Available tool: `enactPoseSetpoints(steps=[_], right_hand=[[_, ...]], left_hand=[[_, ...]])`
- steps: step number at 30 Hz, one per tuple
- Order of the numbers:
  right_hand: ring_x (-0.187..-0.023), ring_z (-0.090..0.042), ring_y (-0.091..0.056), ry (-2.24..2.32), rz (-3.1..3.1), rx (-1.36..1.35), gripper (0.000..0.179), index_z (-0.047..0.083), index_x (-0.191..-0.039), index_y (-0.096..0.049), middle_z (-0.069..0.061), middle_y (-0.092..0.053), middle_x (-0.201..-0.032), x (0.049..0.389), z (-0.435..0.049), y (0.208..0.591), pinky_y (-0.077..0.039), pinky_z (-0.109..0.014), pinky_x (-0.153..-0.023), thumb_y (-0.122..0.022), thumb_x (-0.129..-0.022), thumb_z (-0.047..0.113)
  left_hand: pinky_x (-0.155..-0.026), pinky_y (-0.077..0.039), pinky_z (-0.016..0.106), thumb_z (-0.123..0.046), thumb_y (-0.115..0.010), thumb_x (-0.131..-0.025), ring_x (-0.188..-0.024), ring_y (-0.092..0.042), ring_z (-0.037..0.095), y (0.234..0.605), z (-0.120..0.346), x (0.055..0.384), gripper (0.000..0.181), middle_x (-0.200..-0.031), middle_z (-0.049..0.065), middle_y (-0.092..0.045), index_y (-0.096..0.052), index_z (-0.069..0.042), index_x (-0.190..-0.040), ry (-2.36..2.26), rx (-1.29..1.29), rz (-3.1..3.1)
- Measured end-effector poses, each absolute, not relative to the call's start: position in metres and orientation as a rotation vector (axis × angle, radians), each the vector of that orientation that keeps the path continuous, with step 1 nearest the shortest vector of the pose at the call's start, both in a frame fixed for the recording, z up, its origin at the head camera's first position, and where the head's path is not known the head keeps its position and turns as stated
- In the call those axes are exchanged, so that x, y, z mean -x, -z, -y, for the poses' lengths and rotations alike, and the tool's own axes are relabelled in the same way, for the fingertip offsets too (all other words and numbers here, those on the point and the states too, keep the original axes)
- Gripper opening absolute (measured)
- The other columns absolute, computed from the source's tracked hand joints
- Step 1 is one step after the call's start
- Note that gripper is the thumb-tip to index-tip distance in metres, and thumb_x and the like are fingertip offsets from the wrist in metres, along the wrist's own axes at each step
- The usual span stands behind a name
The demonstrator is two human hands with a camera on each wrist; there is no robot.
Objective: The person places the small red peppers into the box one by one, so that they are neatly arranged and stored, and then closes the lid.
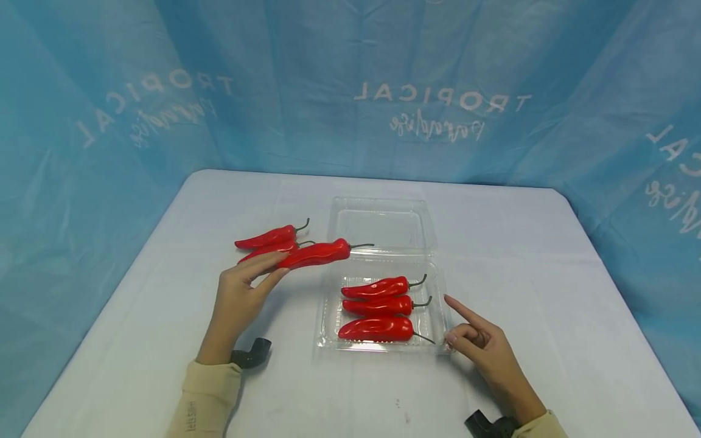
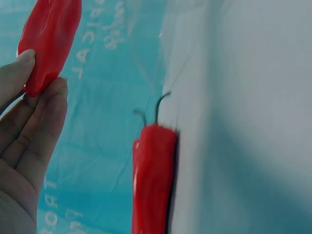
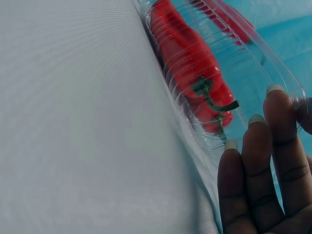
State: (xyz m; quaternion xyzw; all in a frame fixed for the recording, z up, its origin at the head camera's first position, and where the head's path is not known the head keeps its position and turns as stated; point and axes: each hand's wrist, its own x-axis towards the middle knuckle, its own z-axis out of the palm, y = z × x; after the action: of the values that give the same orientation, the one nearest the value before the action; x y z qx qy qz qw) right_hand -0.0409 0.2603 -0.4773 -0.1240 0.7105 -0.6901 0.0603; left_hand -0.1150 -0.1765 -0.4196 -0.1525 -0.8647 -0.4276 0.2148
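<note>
My left hand pinches a red chili pepper near its pointed end, with the green stem aimed right. In the left wrist view the held pepper is between thumb and fingertips, up off the table. Just beyond that hand, two more red peppers lie on the cloth. Three peppers lie side by side in the base of a clear plastic clamshell container, stems to the right. My right hand pinches the container's right rim between thumb and fingers, its index finger stretched out.
The container's lid lies folded back flat behind the base. A white cloth covers the table. Blue printed curtains hang behind it and at both sides. Each wrist carries a black camera mount.
</note>
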Motion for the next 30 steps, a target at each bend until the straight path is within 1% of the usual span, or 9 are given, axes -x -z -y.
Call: enactPoseSetpoints(steps=[3, 8, 10, 13, 16, 21, 23, 27, 30], right_hand=[[-0.078, -0.009, -0.068, 2.083, -2.158, 0.37, 0.067, 0.005, -0.157, -0.039, -0.018, -0.072, -0.086, 0.041, -0.26, 0.476, -0.056, -0.025, -0.071, -0.066, -0.096, -0.003], [-0.077, -0.009, -0.068, 2.069, -2.172, 0.372, 0.067, 0.006, -0.157, -0.039, -0.017, -0.072, -0.086, 0.041, -0.26, 0.475, -0.056, -0.025, -0.069, -0.066, -0.096, -0.003], [-0.077, -0.008, -0.067, 2.063, -2.177, 0.363, 0.067, 0.007, -0.157, -0.039, -0.016, -0.072, -0.086, 0.041, -0.26, 0.475, -0.056, -0.026, -0.069, -0.067, -0.096, -0.002], [-0.077, -0.007, -0.067, 2.056, -2.184, 0.367, 0.067, 0.007, -0.157, -0.039, -0.015, -0.072, -0.085, 0.041, -0.26, 0.474, -0.056, -0.026, -0.069, -0.067, -0.096, -0.002], [-0.077, -0.007, -0.067, 2.052, -2.186, 0.373, 0.067, 0.007, -0.157, -0.039, -0.016, -0.072, -0.085, 0.041, -0.26, 0.473, -0.056, -0.025, -0.069, -0.067, -0.096, -0.002], [-0.079, -0.008, -0.068, 2.05, -2.188, 0.377, 0.067, 0.007, -0.157, -0.039, -0.017, -0.073, -0.087, 0.041, -0.26, 0.473, -0.057, -0.026, -0.072, -0.067, -0.096, -0.002], [-0.079, -0.008, -0.068, 2.047, -2.19, 0.375, 0.067, 0.008, -0.157, -0.04, -0.015, -0.073, -0.087, 0.041, -0.26, 0.474, -0.057, -0.025, -0.072, -0.067, -0.096, -0.001], [-0.079, -0.008, -0.067, 2.056, -2.187, 0.425, 0.066, 0.006, -0.157, -0.039, -0.012, -0.074, -0.088, 0.041, -0.261, 0.478, -0.057, -0.025, -0.071, -0.065, -0.097, -0.003], [-0.078, -0.007, -0.066, 2.066, -2.183, 0.458, 0.066, 0.004, -0.157, -0.038, -0.009, -0.074, -0.088, 0.042, -0.262, 0.48, -0.056, -0.025, -0.07, -0.064, -0.097, -0.005]], left_hand=[[-0.093, -0.05, 0.016, -0.009, -0.085, -0.085, -0.111, -0.07, 0.018, 0.42, 0.163, 0.115, 0.045, -0.124, 0.0, -0.073, -0.074, -0.016, -0.127, 1.187, 0.473, 2.408], [-0.094, -0.055, 0.031, -0.007, -0.085, -0.083, -0.111, -0.07, 0.016, 0.421, 0.143, 0.115, 0.044, -0.122, -0.001, -0.073, -0.075, -0.015, -0.126, 1.197, 0.547, 2.398], [-0.094, -0.055, 0.034, -0.008, -0.085, -0.084, -0.112, -0.07, 0.015, 0.422, 0.136, 0.115, 0.044, -0.121, -0.001, -0.074, -0.075, -0.015, -0.125, 1.2, 0.562, 2.391], [-0.096, -0.055, 0.035, -0.01, -0.085, -0.085, -0.115, -0.068, 0.014, 0.421, 0.126, 0.115, 0.044, -0.122, -0.002, -0.073, -0.074, -0.016, -0.127, 1.193, 0.582, 2.395], [-0.097, -0.054, 0.035, -0.01, -0.084, -0.086, -0.116, -0.068, 0.014, 0.422, 0.117, 0.114, 0.043, -0.123, -0.002, -0.073, -0.073, -0.015, -0.127, 1.192, 0.616, 2.405], [-0.098, -0.054, 0.038, -0.009, -0.083, -0.086, -0.118, -0.067, 0.017, 0.426, 0.106, 0.113, 0.044, -0.125, 0.003, -0.072, -0.072, -0.012, -0.129, 1.162, 0.683, 2.42], [-0.098, -0.053, 0.038, -0.009, -0.083, -0.086, -0.119, -0.067, 0.017, 0.428, 0.103, 0.113, 0.045, -0.126, 0.003, -0.072, -0.072, -0.012, -0.13, 1.148, 0.699, 2.437], [-0.1, -0.052, 0.036, -0.011, -0.083, -0.087, -0.12, -0.066, 0.015, 0.431, 0.098, 0.113, 0.046, -0.127, -0.001, -0.071, -0.071, -0.014, -0.132, 1.092, 0.721, 2.487], [-0.1, -0.052, 0.035, -0.012, -0.083, -0.087, -0.12, -0.066, 0.016, 0.429, 0.094, 0.114, 0.048, -0.127, 0.0, -0.071, -0.07, -0.014, -0.133, 1.004, 0.759, 2.507]])
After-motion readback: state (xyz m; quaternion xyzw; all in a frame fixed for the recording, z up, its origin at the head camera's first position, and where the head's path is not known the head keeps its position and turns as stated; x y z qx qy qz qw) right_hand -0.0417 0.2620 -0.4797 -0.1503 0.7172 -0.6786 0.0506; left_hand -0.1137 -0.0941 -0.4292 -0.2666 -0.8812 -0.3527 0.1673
